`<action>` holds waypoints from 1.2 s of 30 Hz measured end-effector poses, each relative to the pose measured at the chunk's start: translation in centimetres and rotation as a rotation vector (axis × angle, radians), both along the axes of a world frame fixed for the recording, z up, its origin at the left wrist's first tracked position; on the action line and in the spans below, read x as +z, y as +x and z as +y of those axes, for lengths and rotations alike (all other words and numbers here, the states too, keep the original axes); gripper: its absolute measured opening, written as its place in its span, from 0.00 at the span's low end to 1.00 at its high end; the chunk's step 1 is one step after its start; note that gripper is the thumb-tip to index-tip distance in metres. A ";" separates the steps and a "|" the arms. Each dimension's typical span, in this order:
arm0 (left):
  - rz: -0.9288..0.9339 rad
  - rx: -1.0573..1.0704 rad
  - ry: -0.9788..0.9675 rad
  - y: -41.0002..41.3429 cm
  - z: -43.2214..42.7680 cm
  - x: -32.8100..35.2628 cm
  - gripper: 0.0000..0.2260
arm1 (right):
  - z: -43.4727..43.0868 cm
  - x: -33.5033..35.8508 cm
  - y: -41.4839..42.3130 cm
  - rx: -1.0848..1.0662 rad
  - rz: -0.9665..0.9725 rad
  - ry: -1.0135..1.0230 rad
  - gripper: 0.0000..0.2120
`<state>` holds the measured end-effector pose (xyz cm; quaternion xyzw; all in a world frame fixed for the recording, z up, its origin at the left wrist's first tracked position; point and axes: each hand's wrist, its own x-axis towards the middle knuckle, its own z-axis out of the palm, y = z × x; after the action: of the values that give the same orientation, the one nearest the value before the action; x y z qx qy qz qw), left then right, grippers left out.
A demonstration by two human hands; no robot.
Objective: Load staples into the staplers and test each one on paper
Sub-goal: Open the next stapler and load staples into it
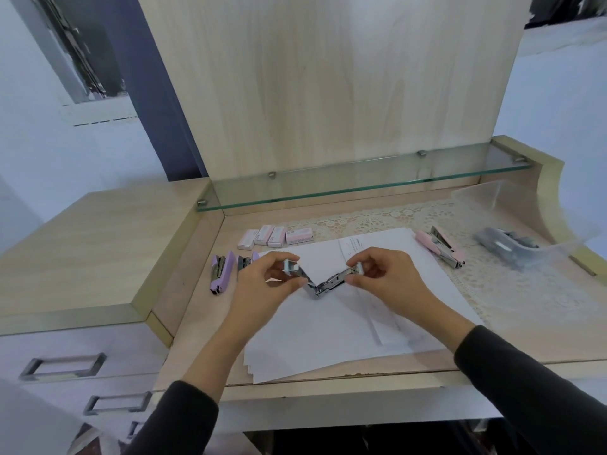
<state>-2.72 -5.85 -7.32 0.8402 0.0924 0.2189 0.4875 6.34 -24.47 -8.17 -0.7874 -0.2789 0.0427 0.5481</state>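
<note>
paper stack: nearest me, flat on the tabletop; light, limp, likely to slide.
open stapler: held above the paper, hinged into a V; small, stiff, slick metal, I judge.
left hand: fingers pinch one arm's tip.
right hand: fingers pinch the other tip; sides give the safest hold.
staple boxes: behind, untouched.

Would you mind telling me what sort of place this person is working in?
Likely a home desk or vanity: light wood with a glass shelf, a lace cloth and drawers at the side.
</note>
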 end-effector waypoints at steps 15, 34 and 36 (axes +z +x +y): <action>-0.174 0.124 0.083 0.6 -4.1 -1.8 0.27 | 0.8 0.4 -1.3 0.061 0.147 0.142 0.07; -0.250 -0.010 0.048 0.1 -4.1 -2.5 0.19 | 1.4 0.4 -2.2 0.109 -0.029 0.016 0.09; -0.256 -0.009 0.041 0.1 -4.1 -2.3 0.19 | 1.5 0.4 -2.2 0.099 -0.039 0.037 0.09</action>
<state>-2.64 -9.95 -9.64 0.8155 0.0209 0.3241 0.4791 4.09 -22.96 -7.74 -0.7630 -0.3288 0.0492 0.5543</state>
